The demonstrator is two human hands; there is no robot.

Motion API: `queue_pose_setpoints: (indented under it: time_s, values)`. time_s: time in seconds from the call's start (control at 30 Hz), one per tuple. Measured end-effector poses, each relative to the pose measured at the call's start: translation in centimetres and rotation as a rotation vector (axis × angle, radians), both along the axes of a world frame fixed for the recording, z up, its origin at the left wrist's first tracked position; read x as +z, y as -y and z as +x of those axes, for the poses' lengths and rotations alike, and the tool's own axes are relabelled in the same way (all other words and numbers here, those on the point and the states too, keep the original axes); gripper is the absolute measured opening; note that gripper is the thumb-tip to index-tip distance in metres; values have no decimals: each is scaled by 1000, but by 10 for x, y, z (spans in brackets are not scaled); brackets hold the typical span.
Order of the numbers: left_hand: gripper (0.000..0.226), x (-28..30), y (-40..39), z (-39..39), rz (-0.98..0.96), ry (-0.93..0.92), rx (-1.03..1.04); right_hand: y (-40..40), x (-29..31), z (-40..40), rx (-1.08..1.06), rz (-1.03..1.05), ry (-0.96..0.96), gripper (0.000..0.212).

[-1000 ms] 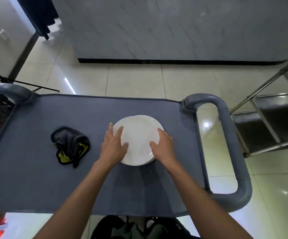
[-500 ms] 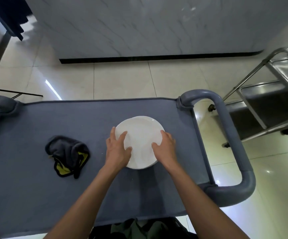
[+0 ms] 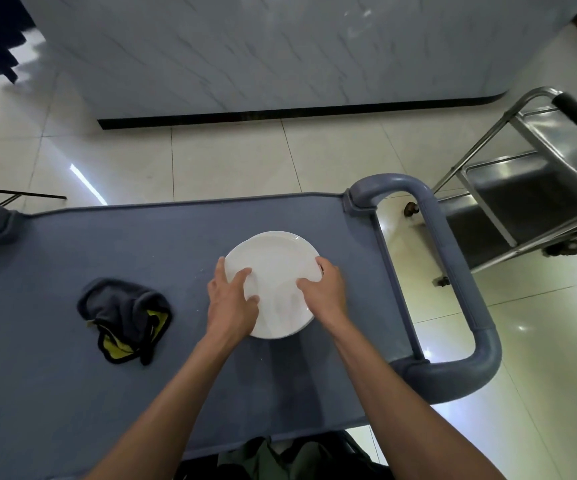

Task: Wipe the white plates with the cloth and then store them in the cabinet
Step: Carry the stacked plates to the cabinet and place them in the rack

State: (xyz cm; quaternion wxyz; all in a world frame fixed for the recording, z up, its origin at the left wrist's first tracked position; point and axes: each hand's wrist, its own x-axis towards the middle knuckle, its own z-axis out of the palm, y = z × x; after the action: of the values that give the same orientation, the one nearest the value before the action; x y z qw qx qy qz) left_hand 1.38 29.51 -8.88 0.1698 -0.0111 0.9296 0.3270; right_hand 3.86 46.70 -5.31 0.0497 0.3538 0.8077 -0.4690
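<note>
Both hands slid outward to opposite rims, left hand (image 3: pixel 230 299) and right hand (image 3: pixel 321 292) gripping stacked white plates (image 3: pixel 276 271) between the fingers, cloth (image 3: pixel 124 317) well outside the left.

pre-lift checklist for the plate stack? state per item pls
1. Left hand on the white plates: ok, thumb over the top plate, fingers along the left rim.
2. Right hand on the plates: ok, thumb on top, fingers at the right rim.
3. Stack aligned: not ok, a second rim shows offset behind the top plate.
4. Plates wiped: cannot tell; the cloth lies crumpled to the left on the grey cart top, apart from the plates.
5. Cabinet reachable: cannot tell, none in view; only a steel trolley to the right.
6. Fingers under the bottom plate: cannot tell, hidden.
</note>
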Motion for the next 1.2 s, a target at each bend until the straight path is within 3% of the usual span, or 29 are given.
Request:
queue_pose_setpoints:
  time_s: [0.33,0.7,1.2]
  values:
    - [56,6,-5,2,62,-8,26,9,-8,10,-42,50,-27,64]
    - [50,19,-6,6,262,-24,112,19,-10,14,-85,47,-64,59]
    - [51,25,0,8,313,-92,138,22,-7,20,-116,23,-78,52]
